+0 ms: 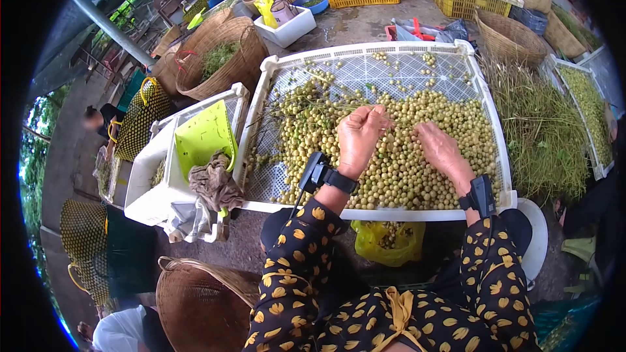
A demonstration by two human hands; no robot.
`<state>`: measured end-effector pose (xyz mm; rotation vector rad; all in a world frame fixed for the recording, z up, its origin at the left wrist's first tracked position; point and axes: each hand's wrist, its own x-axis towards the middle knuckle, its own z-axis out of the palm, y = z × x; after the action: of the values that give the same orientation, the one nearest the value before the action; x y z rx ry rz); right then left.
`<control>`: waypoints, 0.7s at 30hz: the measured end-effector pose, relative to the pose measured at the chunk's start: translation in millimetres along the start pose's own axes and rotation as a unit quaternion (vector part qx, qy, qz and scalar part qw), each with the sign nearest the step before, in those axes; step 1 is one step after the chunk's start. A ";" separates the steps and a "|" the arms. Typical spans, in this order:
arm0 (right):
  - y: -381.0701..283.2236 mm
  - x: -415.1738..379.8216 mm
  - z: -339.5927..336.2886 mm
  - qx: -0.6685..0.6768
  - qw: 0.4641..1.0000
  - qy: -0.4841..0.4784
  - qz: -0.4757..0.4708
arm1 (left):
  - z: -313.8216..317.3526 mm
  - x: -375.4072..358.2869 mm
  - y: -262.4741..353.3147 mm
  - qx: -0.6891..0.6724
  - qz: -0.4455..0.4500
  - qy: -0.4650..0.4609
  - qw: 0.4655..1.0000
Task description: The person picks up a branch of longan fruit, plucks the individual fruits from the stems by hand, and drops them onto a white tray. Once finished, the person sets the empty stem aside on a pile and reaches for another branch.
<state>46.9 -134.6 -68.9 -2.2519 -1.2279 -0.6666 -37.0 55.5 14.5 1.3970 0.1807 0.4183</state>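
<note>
A white mesh tray (365,49) in front of me carries a thick layer of small round yellow-green fruits (417,179), with thin stems and twigs (297,107) mixed in at the left. My left hand (360,140) is over the middle of the fruits, its fingers pinched together; what is between them is too small to make out. To its right, my right hand (442,150) hovers low over the fruits with fingers curled inward and fingertips pressed together. Whatever those fingers hold is hidden. The two hands are apart.
Left of the tray stand a white crate with a lime-green dustpan (207,135) and a crumpled cloth (215,182). A yellow plastic bag (389,246) sits under the near edge. Cut stems (544,133) are heaped at right. Wicker baskets (225,58) and other people surround the spot.
</note>
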 end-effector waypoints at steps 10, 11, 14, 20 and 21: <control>-3.6 17.3 -30.5 0.064 0.975 -0.076 0.200 | 5.5 -1.5 -4.0 -0.016 -0.029 0.028 0.999; -3.0 18.7 -34.4 0.076 0.970 -0.088 0.212 | 6.2 -1.4 -4.5 -0.018 -0.038 0.028 0.999; 2.1 24.8 -42.4 0.128 0.953 -0.124 0.243 | 4.9 0.2 -8.1 -0.035 -0.064 0.033 0.997; 7.5 23.9 -48.7 0.180 0.945 -0.141 0.235 | 1.1 2.6 -9.0 -0.064 -0.084 0.039 0.994; 1.5 27.1 -53.2 0.200 0.935 -0.140 0.256 | 1.0 2.8 -7.7 -0.062 -0.082 0.039 0.994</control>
<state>51.4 -151.4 -11.9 -2.2137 -0.7417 0.0988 -32.7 54.9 7.5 1.2337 0.3257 0.3431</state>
